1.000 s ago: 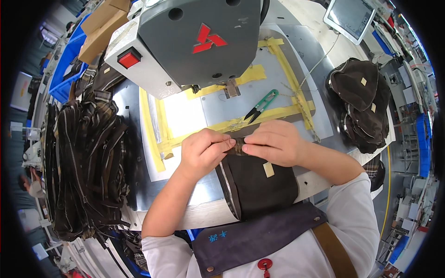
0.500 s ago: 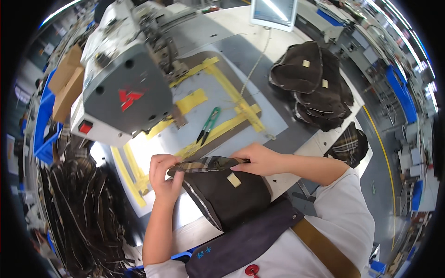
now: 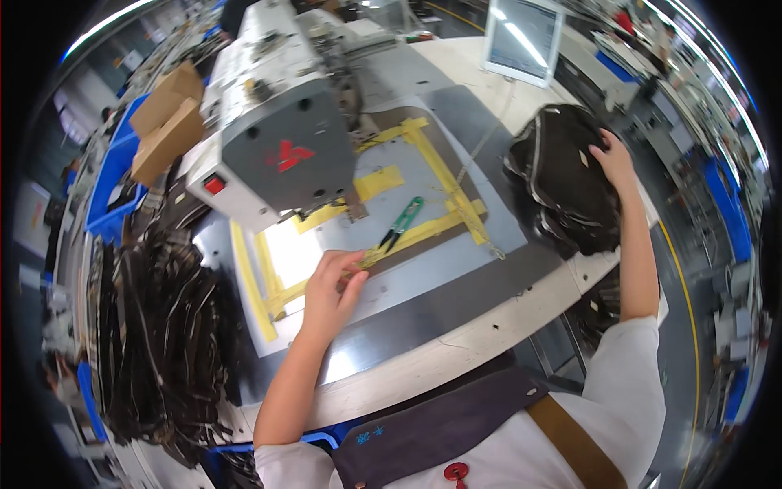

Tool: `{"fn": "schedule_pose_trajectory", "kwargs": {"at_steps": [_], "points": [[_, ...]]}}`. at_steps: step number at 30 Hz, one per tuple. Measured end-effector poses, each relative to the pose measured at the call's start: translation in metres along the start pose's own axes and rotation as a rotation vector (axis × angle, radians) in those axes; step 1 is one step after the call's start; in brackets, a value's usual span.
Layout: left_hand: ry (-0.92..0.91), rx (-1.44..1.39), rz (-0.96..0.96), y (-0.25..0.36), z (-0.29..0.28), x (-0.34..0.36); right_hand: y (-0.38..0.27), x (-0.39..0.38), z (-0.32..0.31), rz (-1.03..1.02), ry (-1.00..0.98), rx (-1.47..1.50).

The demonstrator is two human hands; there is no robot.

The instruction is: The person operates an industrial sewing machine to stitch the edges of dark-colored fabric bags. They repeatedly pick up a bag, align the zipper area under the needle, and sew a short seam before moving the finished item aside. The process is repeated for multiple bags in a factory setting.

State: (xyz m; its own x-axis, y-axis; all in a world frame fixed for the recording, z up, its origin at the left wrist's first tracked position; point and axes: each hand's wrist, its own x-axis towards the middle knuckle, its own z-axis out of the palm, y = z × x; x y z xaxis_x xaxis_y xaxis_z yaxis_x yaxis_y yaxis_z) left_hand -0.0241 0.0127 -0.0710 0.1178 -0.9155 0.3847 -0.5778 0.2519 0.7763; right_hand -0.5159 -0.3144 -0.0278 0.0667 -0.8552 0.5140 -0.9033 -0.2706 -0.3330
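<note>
My right hand (image 3: 617, 165) is at the right, gripping the edge of a dark fabric bag piece (image 3: 562, 175) with a light zip along its side. That piece lies on top of a pile of similar ones. Over the sewing machine's flat bed, my left hand (image 3: 330, 295) holds nothing that I can see, its thumb apart from the curved fingers. Just beyond its fingertips lie green-handled thread snips (image 3: 405, 222) with dark blades. Yellow tape (image 3: 432, 175) frames the plate under them.
A large grey and white sewing machine head (image 3: 281, 155) stands at centre left. Dark plaid-lined pieces (image 3: 155, 342) hang in a heap at the left. Behind them are a blue bin (image 3: 114, 191) and a cardboard box (image 3: 171, 122). A tablet screen (image 3: 524, 41) stands at the back.
The dark bag piece held in both hands before me is now on the right-hand pile, with my right hand on it. My left hand has let go and moved toward the snips. The view has shifted.
</note>
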Motion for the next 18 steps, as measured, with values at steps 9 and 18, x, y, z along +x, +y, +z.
{"fn": "schedule_pose_trajectory", "kwargs": {"at_steps": [9, 18], "points": [[-0.038, 0.213, 0.244, 0.08, -0.029, -0.019, -0.266, -0.114, 0.027, -0.972, -0.384, 0.317], [0.477, 1.151, -0.205, 0.149, -0.257, -0.019, -0.288, -0.128, 0.075, -1.046, -0.38, 0.255]]}}
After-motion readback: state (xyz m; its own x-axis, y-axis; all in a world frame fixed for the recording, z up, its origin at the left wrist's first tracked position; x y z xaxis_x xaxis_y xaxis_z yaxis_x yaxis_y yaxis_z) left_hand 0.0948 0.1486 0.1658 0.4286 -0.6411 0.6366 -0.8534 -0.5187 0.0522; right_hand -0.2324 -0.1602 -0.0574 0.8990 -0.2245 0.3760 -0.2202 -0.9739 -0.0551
